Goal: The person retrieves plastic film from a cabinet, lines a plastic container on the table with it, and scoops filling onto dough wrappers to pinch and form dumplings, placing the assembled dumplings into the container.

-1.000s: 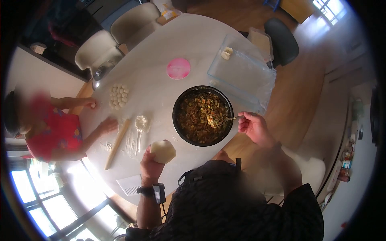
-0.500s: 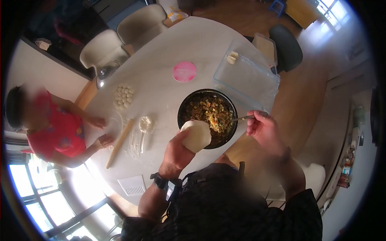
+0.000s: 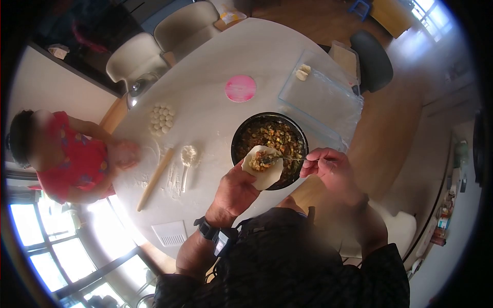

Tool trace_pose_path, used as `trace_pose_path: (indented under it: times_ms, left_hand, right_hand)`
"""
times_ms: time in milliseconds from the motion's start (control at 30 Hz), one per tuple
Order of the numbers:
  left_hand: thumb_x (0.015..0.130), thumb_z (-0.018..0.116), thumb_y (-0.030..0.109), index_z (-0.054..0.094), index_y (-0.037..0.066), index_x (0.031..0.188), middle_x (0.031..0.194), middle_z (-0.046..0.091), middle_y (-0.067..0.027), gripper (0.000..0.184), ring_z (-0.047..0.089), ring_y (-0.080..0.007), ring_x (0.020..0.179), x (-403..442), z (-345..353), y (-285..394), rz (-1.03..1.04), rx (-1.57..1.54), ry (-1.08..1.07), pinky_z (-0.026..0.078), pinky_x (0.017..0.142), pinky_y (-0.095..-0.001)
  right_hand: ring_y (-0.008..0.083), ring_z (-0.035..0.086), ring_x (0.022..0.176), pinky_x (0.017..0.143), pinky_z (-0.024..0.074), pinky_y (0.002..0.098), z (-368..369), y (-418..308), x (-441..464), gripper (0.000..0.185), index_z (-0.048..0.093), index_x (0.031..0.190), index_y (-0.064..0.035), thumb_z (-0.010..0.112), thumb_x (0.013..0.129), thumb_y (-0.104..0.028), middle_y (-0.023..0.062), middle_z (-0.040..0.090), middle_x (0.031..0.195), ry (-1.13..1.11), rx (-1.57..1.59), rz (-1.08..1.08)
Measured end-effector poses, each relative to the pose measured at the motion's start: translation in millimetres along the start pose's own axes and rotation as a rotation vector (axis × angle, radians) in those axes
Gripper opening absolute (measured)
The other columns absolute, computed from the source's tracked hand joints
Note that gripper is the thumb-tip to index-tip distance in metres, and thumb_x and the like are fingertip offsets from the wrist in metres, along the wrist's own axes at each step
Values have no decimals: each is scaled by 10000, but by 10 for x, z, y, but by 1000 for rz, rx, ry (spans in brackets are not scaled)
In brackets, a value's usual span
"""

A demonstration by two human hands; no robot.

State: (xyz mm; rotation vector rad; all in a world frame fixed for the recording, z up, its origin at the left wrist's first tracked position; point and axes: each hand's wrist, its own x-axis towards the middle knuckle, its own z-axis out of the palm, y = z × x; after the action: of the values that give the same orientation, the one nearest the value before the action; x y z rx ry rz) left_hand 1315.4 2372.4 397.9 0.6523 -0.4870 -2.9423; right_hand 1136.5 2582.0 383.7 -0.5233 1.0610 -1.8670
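Note:
My left hand holds a round white dough wrapper over the near edge of a dark bowl. Chopped filling lies on the wrapper. Between the fingers of my right hand is the handle of a metal spoon, whose tip rests in the filling on the wrapper. More of the mixed filling fills the bowl below.
Across the table are a pink disc, dough balls, a rolling pin, a floury scoop, a white scraper and a glass tray holding dumplings. A person in red stands at the left.
My left hand has moved right and up with the wrapper, from beside the bowl to over it. The spoon has brought filling from the bowl onto the wrapper. The other person's hands have come together.

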Motion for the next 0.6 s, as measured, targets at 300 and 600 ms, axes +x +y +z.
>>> trace_pose_path:
  times_ms: [300, 600]
  left_hand:
    - [793, 453, -45, 399, -33, 1484, 1475, 500, -197, 693, 484, -356, 1388, 18, -53, 27, 28, 72, 13, 346, 1219, -485]
    - [792, 370, -112, 395, -27, 1489, 1472, 491, -201, 703, 466, -367, 1402, 5, -50, 3, 52, 93, 81, 347, 1217, -522]
  right_hand:
    - [295, 716, 879, 816, 603, 442, 37, -84, 13, 291, 666, 1195, 33, 585, 1046, -203, 161, 712, 1002, 135, 70, 29]
    - [279, 714, 785, 734, 612, 411, 91, -174, 31, 312, 650, 1199, 39, 607, 1038, -225, 146, 711, 927, 241, 5, 95]
